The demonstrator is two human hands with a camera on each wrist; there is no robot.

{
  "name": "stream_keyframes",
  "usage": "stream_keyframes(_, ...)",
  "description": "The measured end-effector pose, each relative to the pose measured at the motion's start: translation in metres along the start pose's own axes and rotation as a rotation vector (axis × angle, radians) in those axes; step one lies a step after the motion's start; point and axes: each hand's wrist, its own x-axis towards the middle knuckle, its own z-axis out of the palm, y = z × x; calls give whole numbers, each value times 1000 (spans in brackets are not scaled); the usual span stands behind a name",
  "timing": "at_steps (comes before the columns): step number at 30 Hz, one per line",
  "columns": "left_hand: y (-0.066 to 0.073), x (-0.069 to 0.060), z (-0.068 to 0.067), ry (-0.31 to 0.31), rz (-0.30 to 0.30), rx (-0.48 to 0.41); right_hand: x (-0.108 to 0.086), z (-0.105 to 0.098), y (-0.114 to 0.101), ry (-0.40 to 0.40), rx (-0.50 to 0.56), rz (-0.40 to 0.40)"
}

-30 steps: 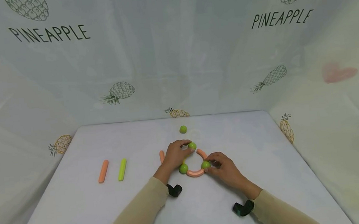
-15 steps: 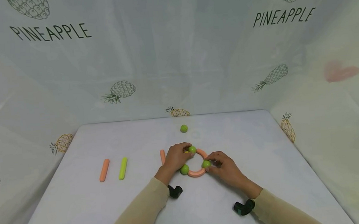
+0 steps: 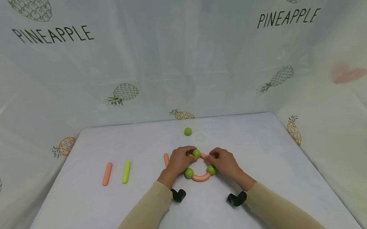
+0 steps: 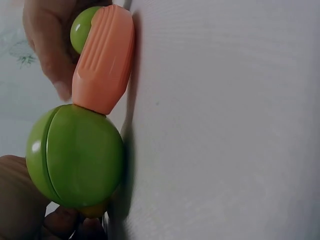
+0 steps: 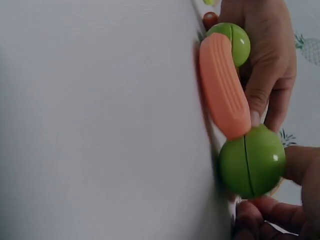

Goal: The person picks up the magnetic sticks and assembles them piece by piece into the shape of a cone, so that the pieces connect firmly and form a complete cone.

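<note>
A ring of green balls and curved rods lies mid-table. My left hand [image 3: 180,161] pinches the far green ball [image 3: 196,153], beside a yellow piece [image 3: 190,155] mostly hidden by that hand. On the ring's right side, my right hand [image 3: 226,162] has thumb and finger at the curved orange rod [image 3: 203,156], covering part of it. Nearer me, a second curved orange rod [image 3: 201,177] joins the left green ball [image 3: 189,173] and the right green ball [image 3: 211,169]. Both wrist views show this near rod [image 4: 104,60] [image 5: 222,85] between its balls; both hands' fingertips are partly hidden there.
A straight orange rod [image 3: 107,174] and a lime rod [image 3: 126,172] lie to the left. Another orange rod [image 3: 166,159] sits close by the left hand. A loose green ball [image 3: 188,131] rests near the far edge, before a pineapple-print curtain [image 3: 179,58].
The far ball has come down toward me, meeting the right curved rod's end. My right hand has let go of the right ball and moved up to that curved rod.
</note>
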Motion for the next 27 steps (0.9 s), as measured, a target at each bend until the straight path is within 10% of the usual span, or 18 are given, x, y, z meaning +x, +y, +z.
stream_keyframes(20,4,-2,-2,-49,-8,47,10,11,-5,47,-99,-8)
stream_keyframes(27,5,-2,-2,-35,-35,52,5,5,5,74,12,-34)
